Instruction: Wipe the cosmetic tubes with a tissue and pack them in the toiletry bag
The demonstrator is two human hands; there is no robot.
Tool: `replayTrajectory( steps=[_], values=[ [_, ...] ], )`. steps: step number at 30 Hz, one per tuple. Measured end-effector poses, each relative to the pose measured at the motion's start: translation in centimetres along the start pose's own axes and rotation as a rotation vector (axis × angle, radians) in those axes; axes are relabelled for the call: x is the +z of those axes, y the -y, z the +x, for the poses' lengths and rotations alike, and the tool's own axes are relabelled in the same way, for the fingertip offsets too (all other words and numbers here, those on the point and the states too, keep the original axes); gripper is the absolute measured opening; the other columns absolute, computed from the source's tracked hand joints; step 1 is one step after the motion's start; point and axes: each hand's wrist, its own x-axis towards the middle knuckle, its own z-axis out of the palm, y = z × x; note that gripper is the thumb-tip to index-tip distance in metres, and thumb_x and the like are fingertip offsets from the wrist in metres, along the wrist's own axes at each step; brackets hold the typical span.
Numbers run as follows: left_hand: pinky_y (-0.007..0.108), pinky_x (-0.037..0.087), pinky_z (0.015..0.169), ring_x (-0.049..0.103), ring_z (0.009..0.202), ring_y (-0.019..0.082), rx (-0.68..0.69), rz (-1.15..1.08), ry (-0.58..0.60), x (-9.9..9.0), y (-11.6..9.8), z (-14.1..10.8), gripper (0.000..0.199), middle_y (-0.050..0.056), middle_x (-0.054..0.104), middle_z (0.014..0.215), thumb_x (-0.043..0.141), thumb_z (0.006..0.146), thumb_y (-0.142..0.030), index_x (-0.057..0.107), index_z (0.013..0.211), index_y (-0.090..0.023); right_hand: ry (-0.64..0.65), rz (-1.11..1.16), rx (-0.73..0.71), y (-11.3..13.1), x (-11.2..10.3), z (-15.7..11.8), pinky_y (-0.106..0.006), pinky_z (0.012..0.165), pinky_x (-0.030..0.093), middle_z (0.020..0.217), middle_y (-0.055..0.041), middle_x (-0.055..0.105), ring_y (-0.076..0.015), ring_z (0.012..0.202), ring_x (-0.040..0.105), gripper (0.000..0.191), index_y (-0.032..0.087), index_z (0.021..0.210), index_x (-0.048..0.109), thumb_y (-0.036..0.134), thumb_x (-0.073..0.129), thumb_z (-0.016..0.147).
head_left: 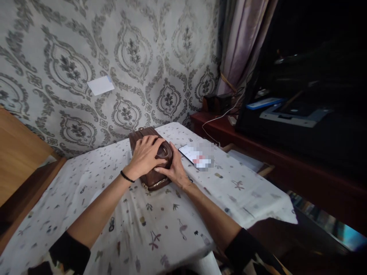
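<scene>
A brown leather bag (152,177) with a gold-toned zip along its near end lies on the cloth-covered table. My left hand (145,156) rests over its top with bent fingers, the thumb reaching toward the right side. Around the bag's right side curls my right hand (175,168), its thumb on top and its fingers along the far right edge. Both hands grip the bag, and they cover much of its upper face. Whether anything is inside the bag cannot be seen.
A phone (189,156) with a lit screen lies right of the bag on the patterned tablecloth (160,217). A dark red stand (241,139) with a large black screen (309,84) borders the table's right side. A white cable (218,118) hangs there. Patterned wallpaper (132,53) rises behind.
</scene>
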Motion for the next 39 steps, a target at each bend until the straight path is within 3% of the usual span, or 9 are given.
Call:
replayTrajectory(
  steps=[3,6,12,19,24,28,34,39],
  values=[
    [0.05,0.041,0.104,0.046,0.132,0.034,0.012,-0.006,-0.012,-0.1,0.7,0.2,0.059,0.011,0.055,0.143,0.075,0.083,-0.037,0.053,0.137,-0.025,0.084,0.039,-0.056,-0.1,-0.9,0.2,-0.057,0.123,0.025,0.159,-0.019,0.032,-0.0382,0.149,0.028,0.124,0.018,0.16,0.015,0.075,0.075,0.068],
    [0.049,0.044,0.101,0.049,0.128,0.033,0.032,-0.017,-0.004,-0.2,1.4,0.5,0.054,0.009,0.058,0.14,0.072,0.085,-0.038,0.054,0.135,-0.027,0.143,0.085,-0.084,-0.1,-1.6,0.3,-0.053,0.123,0.027,0.161,-0.0166,0.03,-0.0345,0.149,0.031,0.112,0.021,0.16,0.016,0.071,0.071,0.076],
    [0.049,0.042,0.104,0.048,0.132,0.032,0.046,-0.068,0.026,-0.2,2.2,0.4,0.051,0.008,0.056,0.144,0.068,0.088,-0.039,0.054,0.136,-0.027,0.058,-0.018,-0.12,-0.8,-1.1,0.4,-0.056,0.122,0.028,0.156,-0.0184,0.04,-0.0376,0.146,0.035,0.109,0.02,0.159,0.024,0.074,0.069,0.075],
    [0.051,0.031,0.118,0.033,0.147,0.035,0.086,-0.184,0.118,-0.2,2.9,-0.4,0.075,0.013,0.041,0.157,0.076,0.08,-0.038,0.043,0.147,-0.025,-0.033,-0.093,-0.106,-1.2,-0.1,0.2,-0.059,0.119,0.031,0.151,-0.0175,0.047,-0.0385,0.143,0.04,0.106,0.02,0.157,0.028,0.075,0.067,0.076],
    [0.051,0.032,0.117,0.035,0.146,0.034,0.103,-0.194,0.095,0.0,3.2,-0.3,0.072,0.012,0.044,0.155,0.076,0.079,-0.03,0.045,0.144,-0.026,-0.049,-0.088,-0.066,-0.8,0.1,0.1,-0.059,0.118,0.032,0.153,-0.0171,0.046,-0.0387,0.143,0.04,0.105,0.021,0.157,0.029,0.073,0.07,0.075],
    [0.05,0.035,0.115,0.037,0.144,0.034,0.094,-0.17,0.072,0.0,2.6,-0.4,0.07,0.013,0.045,0.154,0.075,0.081,-0.034,0.045,0.143,-0.025,-0.081,-0.089,-0.074,-0.8,0.3,0.1,-0.059,0.117,0.033,0.15,-0.0183,0.049,-0.039,0.14,0.043,0.104,0.019,0.155,0.033,0.074,0.069,0.075],
    [0.049,0.036,0.113,0.041,0.141,0.034,0.057,-0.065,0.007,0.2,1.6,-0.6,0.065,0.014,0.05,0.149,0.077,0.081,-0.033,0.048,0.139,-0.022,-0.067,-0.111,-0.109,-0.8,0.1,0.1,-0.059,0.117,0.034,0.149,-0.0205,0.05,-0.0398,0.14,0.043,0.103,0.016,0.154,0.033,0.072,0.07,0.076],
    [0.048,0.038,0.112,0.043,0.139,0.031,0.059,-0.054,-0.001,0.3,1.8,-0.5,0.063,0.011,0.052,0.149,0.075,0.083,-0.036,0.049,0.139,-0.024,0.01,-0.114,-0.106,-0.3,-0.8,0.1,-0.058,0.118,0.032,0.152,-0.0174,0.047,-0.0379,0.143,0.041,0.101,0.02,0.157,0.03,0.07,0.07,0.078]
  ],
)
